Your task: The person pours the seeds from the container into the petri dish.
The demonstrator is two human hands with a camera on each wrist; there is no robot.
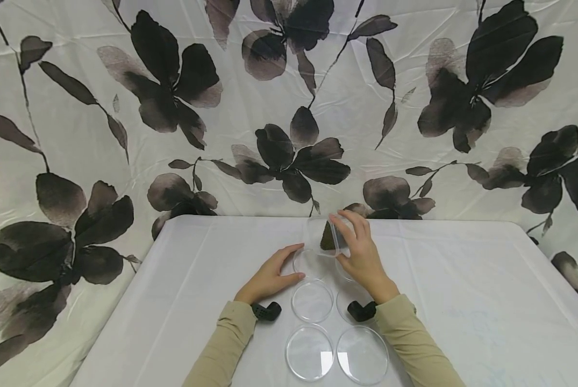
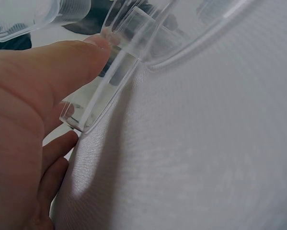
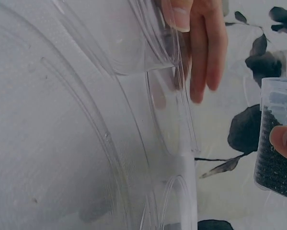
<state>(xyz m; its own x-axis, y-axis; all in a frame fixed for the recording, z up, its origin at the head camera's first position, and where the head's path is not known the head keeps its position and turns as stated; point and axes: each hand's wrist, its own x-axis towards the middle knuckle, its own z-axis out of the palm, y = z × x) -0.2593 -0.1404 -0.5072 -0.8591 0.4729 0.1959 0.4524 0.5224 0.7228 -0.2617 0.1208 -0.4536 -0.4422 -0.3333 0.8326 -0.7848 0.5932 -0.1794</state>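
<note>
My right hand (image 1: 363, 258) holds a clear plastic jar (image 3: 265, 165) of small dark grains, thumb on one side and fingers on the other. The jar is tipped on its side over the back dishes, its mouth end towards the left, the dark grains (image 1: 327, 237) lying inside. My left hand (image 1: 271, 275) grips the back-left clear petri dish (image 1: 307, 263) between thumb and fingers. In the left wrist view the thumb (image 2: 93, 52) is at the rim of that dish, close over the white cloth. The right hand and jar partly cover the back-right dish (image 1: 343, 273).
Nearer the front stand more clear round dishes: a middle-left dish (image 1: 313, 302), a middle-right dish (image 1: 349, 298) partly behind the right wrist's black camera (image 1: 361, 310), and front dishes (image 1: 309, 353) side by side. A white cloth covers the table (image 1: 211, 252); a flower-print curtain (image 1: 289, 107) hangs behind.
</note>
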